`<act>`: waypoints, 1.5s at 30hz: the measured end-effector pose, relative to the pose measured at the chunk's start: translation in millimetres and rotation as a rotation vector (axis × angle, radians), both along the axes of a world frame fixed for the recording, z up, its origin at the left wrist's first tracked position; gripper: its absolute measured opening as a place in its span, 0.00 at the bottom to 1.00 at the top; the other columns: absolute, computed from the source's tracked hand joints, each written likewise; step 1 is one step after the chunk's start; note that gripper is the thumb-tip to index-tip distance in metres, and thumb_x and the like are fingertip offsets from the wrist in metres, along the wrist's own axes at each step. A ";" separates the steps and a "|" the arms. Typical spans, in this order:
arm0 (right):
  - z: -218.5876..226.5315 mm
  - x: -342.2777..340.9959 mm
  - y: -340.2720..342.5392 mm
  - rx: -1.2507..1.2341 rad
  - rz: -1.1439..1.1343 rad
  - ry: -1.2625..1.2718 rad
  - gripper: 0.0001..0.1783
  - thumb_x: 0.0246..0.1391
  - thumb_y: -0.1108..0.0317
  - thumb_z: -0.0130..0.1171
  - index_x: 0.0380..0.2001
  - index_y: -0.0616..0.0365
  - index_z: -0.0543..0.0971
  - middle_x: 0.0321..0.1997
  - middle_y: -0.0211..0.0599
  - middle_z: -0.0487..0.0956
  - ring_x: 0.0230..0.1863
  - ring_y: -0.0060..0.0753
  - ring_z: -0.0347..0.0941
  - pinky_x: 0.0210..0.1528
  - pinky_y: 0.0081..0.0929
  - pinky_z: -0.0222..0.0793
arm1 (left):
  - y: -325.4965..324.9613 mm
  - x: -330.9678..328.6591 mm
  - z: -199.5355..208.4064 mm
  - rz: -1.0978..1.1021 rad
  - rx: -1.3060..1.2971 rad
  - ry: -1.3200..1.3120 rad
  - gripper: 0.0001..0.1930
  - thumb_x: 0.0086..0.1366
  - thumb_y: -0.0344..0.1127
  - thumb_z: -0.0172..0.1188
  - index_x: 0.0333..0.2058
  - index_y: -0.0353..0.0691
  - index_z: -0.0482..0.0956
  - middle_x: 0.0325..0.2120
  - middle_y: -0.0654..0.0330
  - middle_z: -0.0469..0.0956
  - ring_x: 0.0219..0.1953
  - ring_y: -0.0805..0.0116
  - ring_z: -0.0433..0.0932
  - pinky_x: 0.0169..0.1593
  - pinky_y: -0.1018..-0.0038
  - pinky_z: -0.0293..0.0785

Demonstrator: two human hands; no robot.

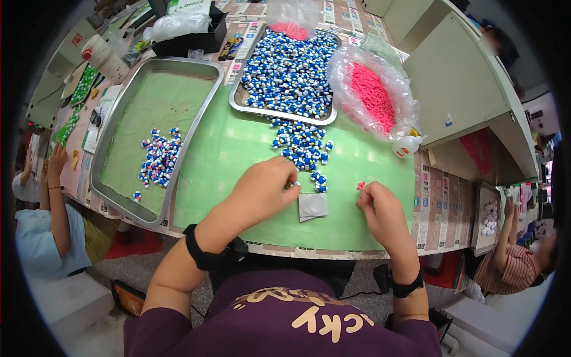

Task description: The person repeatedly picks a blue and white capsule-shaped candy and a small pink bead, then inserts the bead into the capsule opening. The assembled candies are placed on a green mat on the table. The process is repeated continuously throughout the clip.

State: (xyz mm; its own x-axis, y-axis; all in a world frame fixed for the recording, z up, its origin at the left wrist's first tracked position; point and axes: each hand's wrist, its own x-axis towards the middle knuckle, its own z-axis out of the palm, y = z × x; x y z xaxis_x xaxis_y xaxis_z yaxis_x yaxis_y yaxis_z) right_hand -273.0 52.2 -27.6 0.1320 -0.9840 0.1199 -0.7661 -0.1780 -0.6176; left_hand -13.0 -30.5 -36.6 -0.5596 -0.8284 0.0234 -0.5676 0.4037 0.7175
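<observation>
My left hand [269, 185] has its fingers curled together at the near end of a loose pile of small blue-and-white figure-shaped pieces [303, 143]. What its fingertips pinch, if anything, is too small to make out. My right hand [382, 213] is closed too, its fingers bent inward over the green mat [238, 149]. A few tiny pink pieces [361, 185] show against its index finger; whether they are gripped or lie beside it, I cannot tell. Between both hands rests a small whitish square block [313, 205] with a round mark on top.
A metal tray [329, 119] heaped with blue-and-white pieces stands at the back. Right of it lies a plastic bag of pink pieces [373, 98] beside a small white bottle [407, 144]. Another tray [205, 113] at left holds assembled-looking pieces. A grey cabinet [470, 77] borders the right. Other people sit at both sides.
</observation>
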 end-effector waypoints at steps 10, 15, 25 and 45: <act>-1.8 0.6 3.4 -0.094 0.078 0.125 0.07 0.48 0.83 0.52 0.28 0.61 0.68 0.26 0.43 0.70 0.30 0.48 0.70 0.33 0.40 0.67 | 2.8 7.5 -1.0 -0.015 -0.216 0.008 0.06 0.56 0.25 0.63 0.32 0.35 0.76 0.29 0.55 0.75 0.30 0.59 0.79 0.36 0.67 0.76; 1.7 4.3 0.5 -0.055 0.096 -0.056 0.10 0.46 0.84 0.53 0.31 0.60 0.68 0.27 0.43 0.71 0.31 0.48 0.70 0.34 0.39 0.67 | 1.7 11.0 -0.5 -0.013 -0.087 -0.012 0.07 0.55 0.25 0.63 0.33 0.35 0.76 0.30 0.55 0.75 0.33 0.58 0.79 0.38 0.66 0.76; 35.1 56.2 -24.7 -0.172 0.341 0.104 0.08 0.48 0.79 0.51 0.30 0.56 0.67 0.25 0.37 0.70 0.29 0.43 0.68 0.34 0.38 0.60 | 6.5 18.2 -3.4 -0.022 -0.167 0.044 0.08 0.57 0.23 0.62 0.35 0.35 0.76 0.32 0.56 0.75 0.32 0.64 0.80 0.35 0.70 0.76; 70.4 79.4 -15.9 -0.129 0.204 -0.568 0.22 0.54 0.85 0.61 0.32 0.52 0.57 0.39 0.45 0.78 0.40 0.28 0.74 0.47 0.26 0.69 | 36.2 7.8 41.1 0.154 0.654 1.041 0.12 0.59 0.19 0.66 0.43 0.30 0.78 0.40 0.56 0.82 0.42 0.69 0.83 0.46 0.75 0.81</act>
